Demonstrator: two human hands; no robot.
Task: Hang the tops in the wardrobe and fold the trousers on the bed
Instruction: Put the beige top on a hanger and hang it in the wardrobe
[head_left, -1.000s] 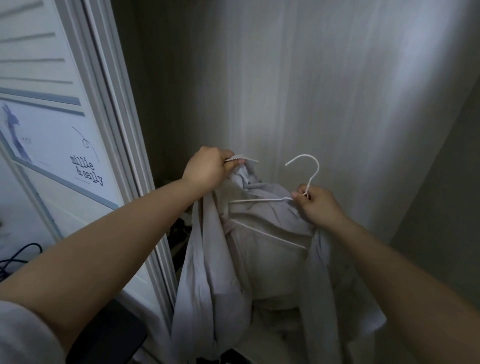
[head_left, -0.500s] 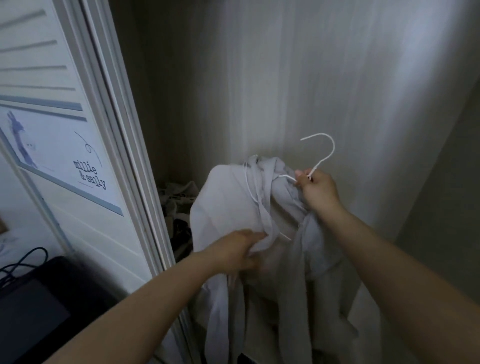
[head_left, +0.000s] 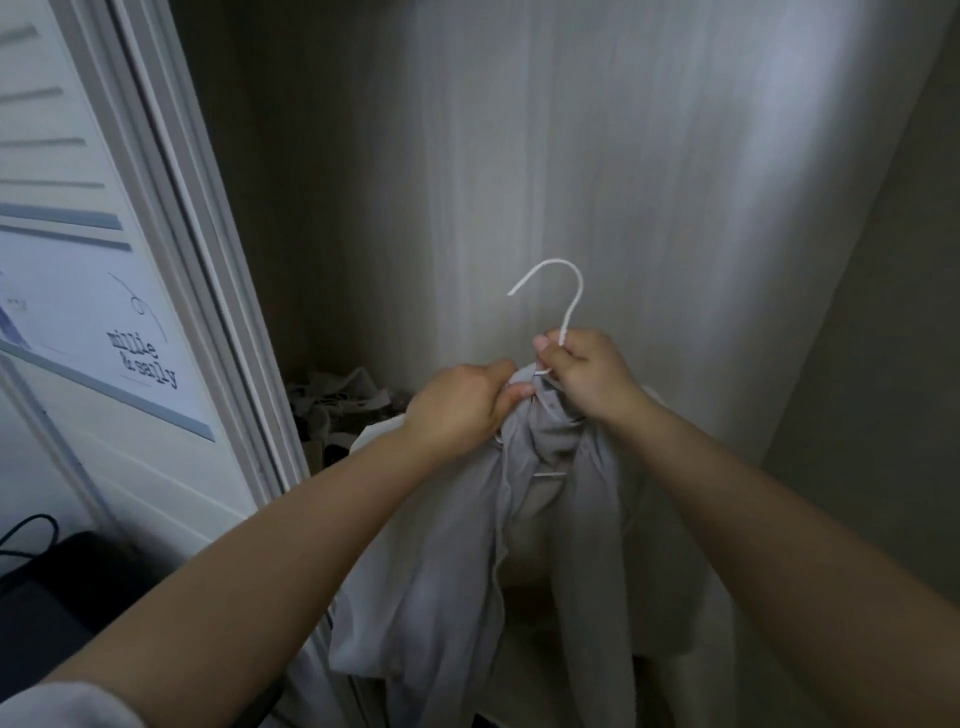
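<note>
Far left of the hands: white louvred wardrobe door (head_left: 130, 322) bearing a label printed "millie & sally" (head_left: 143, 358). Heap of clothes (head_left: 337, 400) on the wardrobe floor, just left of and beyond the left hand. Left hand (head_left: 457, 405) pinches the grey top (head_left: 519, 545) at its collar, fingers curled into the cloth. Right hand (head_left: 587, 376), touching the left, grips the neck of the white wire hanger (head_left: 566, 301); hook upright above it. Top hangs below both hands, in front of the pale wardrobe back wall (head_left: 623, 182).
</note>
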